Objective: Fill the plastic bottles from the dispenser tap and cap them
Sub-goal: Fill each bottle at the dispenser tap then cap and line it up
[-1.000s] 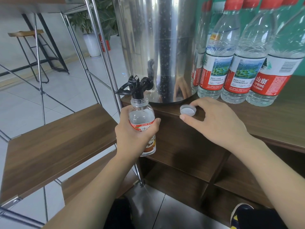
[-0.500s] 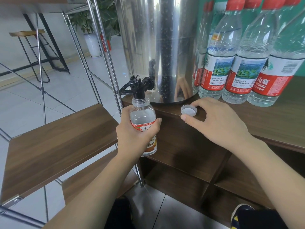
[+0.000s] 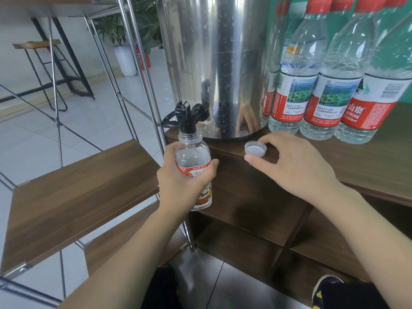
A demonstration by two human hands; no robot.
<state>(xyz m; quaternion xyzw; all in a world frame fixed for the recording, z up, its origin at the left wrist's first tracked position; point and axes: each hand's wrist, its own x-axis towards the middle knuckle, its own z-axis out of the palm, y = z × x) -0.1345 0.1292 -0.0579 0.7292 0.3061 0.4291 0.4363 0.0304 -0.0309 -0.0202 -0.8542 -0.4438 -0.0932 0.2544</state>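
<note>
My left grip (image 3: 185,186) clasps the small clear plastic bottle (image 3: 193,166) under the steel dispenser's black tap (image 3: 187,118); right grip (image 3: 292,163) pinches the white cap (image 3: 255,148). Beside the dispenser, red-capped bottles (image 3: 334,85) read "SPRING 550ml".

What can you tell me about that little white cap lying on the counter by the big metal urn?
The white cap is a small round plastic screw cap, lying upside down with its open side facing up, so its shallow rim and pale inner floor show. It rests near the front edge of the brown wooden counter, just in front of the steel dispenser. The right hand arches over it, fingertips at its far side and thumb just in front. It is off the small bottle.
</note>
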